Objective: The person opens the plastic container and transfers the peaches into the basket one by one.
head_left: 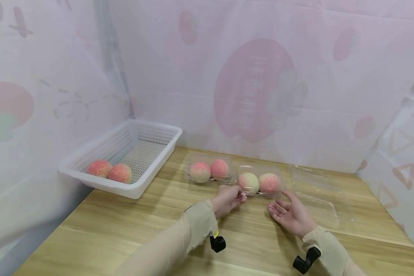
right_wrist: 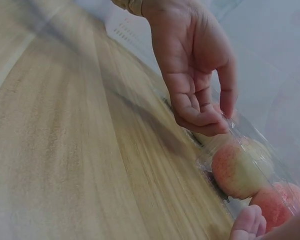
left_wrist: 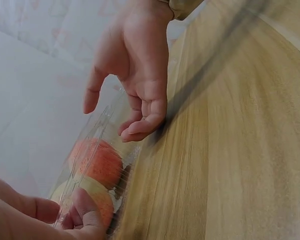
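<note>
A clear plastic clamshell box (head_left: 262,168) holds two peaches, one paler (head_left: 248,183) and one pinker (head_left: 269,183). My left hand (head_left: 229,200) pinches the front left edge of this box between thumb and fingers, also seen by the left hand (right_wrist: 195,70) in the right wrist view. Off the front right corner is my right hand (head_left: 293,215), palm up, its fingers loosely bent and holding nothing. In the left wrist view the right hand (left_wrist: 140,75) has its thumb spread from the fingers. The box lid looks closed over the peaches (right_wrist: 240,167).
Left of that box stands another clear box (head_left: 209,158) with two peaches. A white basket (head_left: 158,163) at the left holds two more peaches (head_left: 120,173). An empty clear box (head_left: 317,193) lies opened out at the right. Printed cloth walls (head_left: 158,76) border the wooden table (head_left: 124,226).
</note>
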Available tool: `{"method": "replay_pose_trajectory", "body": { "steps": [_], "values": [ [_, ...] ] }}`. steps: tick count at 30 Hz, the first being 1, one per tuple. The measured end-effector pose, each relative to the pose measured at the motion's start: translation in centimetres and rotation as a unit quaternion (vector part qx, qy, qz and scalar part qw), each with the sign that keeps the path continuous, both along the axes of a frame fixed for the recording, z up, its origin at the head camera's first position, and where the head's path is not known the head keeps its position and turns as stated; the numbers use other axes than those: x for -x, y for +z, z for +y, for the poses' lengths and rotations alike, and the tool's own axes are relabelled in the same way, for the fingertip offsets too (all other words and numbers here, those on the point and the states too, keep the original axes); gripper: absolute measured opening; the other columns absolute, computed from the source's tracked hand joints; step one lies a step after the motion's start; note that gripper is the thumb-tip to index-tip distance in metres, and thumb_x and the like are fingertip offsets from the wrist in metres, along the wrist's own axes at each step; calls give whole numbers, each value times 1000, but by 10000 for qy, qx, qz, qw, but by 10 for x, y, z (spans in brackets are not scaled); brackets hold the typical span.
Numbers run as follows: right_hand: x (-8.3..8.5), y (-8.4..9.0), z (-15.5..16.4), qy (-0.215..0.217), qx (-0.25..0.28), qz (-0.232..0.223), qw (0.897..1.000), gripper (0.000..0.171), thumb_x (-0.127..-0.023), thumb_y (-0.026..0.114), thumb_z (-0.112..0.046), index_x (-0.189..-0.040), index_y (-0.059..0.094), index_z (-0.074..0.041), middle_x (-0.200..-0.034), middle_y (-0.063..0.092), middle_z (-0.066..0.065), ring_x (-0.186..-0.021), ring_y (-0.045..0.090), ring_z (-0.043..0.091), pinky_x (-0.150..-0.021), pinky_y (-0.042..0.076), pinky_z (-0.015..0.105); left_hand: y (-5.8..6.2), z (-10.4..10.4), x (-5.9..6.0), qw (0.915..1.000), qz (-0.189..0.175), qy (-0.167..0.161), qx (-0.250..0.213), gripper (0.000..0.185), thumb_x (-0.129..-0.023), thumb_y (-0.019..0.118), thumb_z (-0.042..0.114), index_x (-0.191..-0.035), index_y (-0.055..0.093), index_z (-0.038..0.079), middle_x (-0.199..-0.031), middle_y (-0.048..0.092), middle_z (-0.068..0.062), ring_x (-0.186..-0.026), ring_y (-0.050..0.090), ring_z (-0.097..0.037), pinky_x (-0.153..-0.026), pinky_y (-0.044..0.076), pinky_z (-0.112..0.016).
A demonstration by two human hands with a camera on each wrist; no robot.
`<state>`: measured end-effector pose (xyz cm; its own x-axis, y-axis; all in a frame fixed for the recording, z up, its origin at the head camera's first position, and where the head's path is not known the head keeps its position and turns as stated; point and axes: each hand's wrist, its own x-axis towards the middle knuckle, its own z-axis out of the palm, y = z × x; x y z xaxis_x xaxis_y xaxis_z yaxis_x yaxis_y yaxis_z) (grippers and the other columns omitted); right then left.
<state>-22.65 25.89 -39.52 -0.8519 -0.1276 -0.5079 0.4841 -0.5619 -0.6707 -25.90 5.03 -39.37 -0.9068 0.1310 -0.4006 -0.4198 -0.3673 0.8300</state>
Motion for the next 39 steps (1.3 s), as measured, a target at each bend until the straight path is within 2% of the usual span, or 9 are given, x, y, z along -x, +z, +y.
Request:
{"method": "replay_pose_trajectory", "body": {
  "steps": [4,9,15,20,24,32,39],
  "values": [
    [-3,-2,2,-86,9,14,10000,49,-104,46,-37,-131,29,1,-128,33,14,-115,42,21,-106,37,30,2,-6,-3,9996,-33,-221,176,18,-89,49,-10,-105,57,-14,-84,58,-13,-70,58,-15,-72,56,-23],
    [-5,-3,6,-205,-137,32,9997,30,-106,42,-32,-113,39,-3,-113,42,10,-101,48,17,-98,43,28,1,-9,-5,9993,-40,-205,300,15,-89,51,-8,-102,59,-11,-84,60,-14,-68,59,-15,-74,56,-25],
    [-4,-4,7,-263,-366,176,9988,15,-106,38,-20,-112,38,-6,-100,47,5,-92,50,14,-88,46,24,-2,-10,-5,9992,17,-8,408,7,-88,53,-7,-94,57,-7,-86,60,-14,-72,59,-17,-79,57,-30],
    [-3,-4,6,-310,-470,234,9981,11,-106,36,-15,-112,38,-6,-98,47,4,-90,50,13,-86,46,23,-5,-9,-2,9989,78,283,365,5,-90,56,-3,-90,60,-6,-83,59,-12,-72,58,-15,-76,57,-28],
    [-3,-3,6,-332,-525,271,9977,10,-105,36,-13,-111,39,-5,-98,47,4,-89,50,13,-85,46,22,-9,-9,1,9990,127,328,286,9,-87,56,-7,-94,61,-8,-82,60,-12,-71,58,-15,-75,57,-28],
    [-3,-1,7,-287,-585,366,9972,9,-105,36,-11,-110,39,-4,-95,48,3,-87,50,12,-83,46,21,-4,-18,1,9997,153,-44,161,22,-85,56,-11,-107,59,-16,-85,62,-14,-74,61,-16,-81,56,-30],
    [-9,-1,12,-66,-539,410,9977,8,-106,33,-7,-109,38,-2,-93,49,6,-86,51,14,-80,47,23,-5,-24,-2,9987,291,-383,172,21,-86,58,-12,-106,60,-19,-86,64,-16,-73,62,-16,-81,56,-29]
  ]
}}
